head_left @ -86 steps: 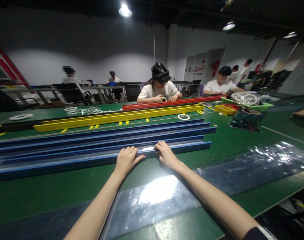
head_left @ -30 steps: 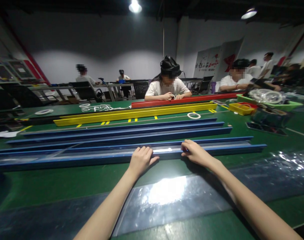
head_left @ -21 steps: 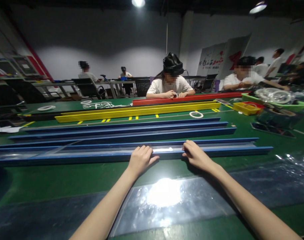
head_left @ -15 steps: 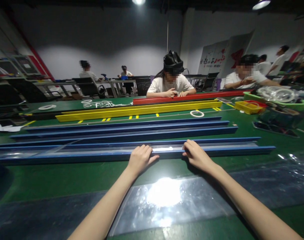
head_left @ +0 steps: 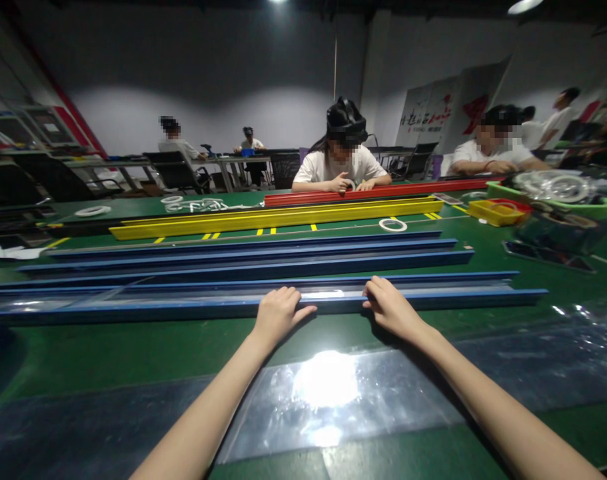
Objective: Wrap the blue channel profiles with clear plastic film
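A long blue channel [head_left: 463, 299] lies across the green table in front of me, with a clear plastic strip [head_left: 328, 293] inside its trough. My left hand [head_left: 279, 312] is closed over the channel's near wall, fingers bent inside and thumb along the outer face. A short way to the right, my right hand [head_left: 390, 307] grips the same wall, its fingers curled over the top edge. The fingertips of both hands are partly hidden inside the trough. Just beyond lie more blue channels [head_left: 328, 263], parallel to this one.
A wide clear plastic sheet [head_left: 383, 393] lies under my forearms. Farther off are a yellow channel [head_left: 283, 215], a red channel [head_left: 403, 189] and a white tape roll [head_left: 393, 225]. A yellow tray [head_left: 498, 215] and a green basket [head_left: 596, 212] stand at the right. Co-workers sit opposite.
My hands keep their hold on the blue channel, with almost no shift. The co-worker at the right has lowered a raised hand towards the table.
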`<control>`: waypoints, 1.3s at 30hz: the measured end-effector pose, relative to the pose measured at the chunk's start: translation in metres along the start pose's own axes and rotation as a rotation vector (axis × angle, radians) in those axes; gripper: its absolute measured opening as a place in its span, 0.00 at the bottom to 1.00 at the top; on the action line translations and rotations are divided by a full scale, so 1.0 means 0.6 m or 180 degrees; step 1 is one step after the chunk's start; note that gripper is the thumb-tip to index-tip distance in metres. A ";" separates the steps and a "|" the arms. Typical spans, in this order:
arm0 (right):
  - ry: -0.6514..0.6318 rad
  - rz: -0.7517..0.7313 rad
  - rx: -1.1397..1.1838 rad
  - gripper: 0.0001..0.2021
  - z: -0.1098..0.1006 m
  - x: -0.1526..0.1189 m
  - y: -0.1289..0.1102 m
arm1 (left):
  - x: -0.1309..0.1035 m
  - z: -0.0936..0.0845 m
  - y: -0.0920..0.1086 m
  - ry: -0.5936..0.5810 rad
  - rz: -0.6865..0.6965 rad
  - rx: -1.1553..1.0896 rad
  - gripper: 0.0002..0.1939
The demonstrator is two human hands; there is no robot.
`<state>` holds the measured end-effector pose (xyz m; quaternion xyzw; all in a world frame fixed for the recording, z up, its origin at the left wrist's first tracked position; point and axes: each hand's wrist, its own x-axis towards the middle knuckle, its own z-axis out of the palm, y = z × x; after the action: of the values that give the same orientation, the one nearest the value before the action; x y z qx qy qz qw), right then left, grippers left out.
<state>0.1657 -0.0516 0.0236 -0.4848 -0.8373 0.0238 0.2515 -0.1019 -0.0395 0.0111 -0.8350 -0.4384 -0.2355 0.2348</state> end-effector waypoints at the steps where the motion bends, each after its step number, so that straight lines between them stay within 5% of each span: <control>1: 0.0003 0.0000 -0.0006 0.05 0.000 0.000 0.000 | 0.000 0.000 0.000 -0.0013 -0.0044 -0.0044 0.23; 12: 0.0011 -0.0033 -0.0032 0.05 -0.002 0.001 -0.001 | 0.004 -0.005 0.003 -0.0219 -0.0385 -0.0301 0.23; 39: -0.0039 -0.0047 -0.0061 0.05 -0.003 0.001 0.000 | 0.002 -0.002 0.001 -0.0356 -0.0267 -0.0292 0.22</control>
<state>0.1662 -0.0517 0.0256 -0.4808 -0.8426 0.0169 0.2419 -0.1009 -0.0401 0.0128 -0.8376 -0.4741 -0.2180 0.1614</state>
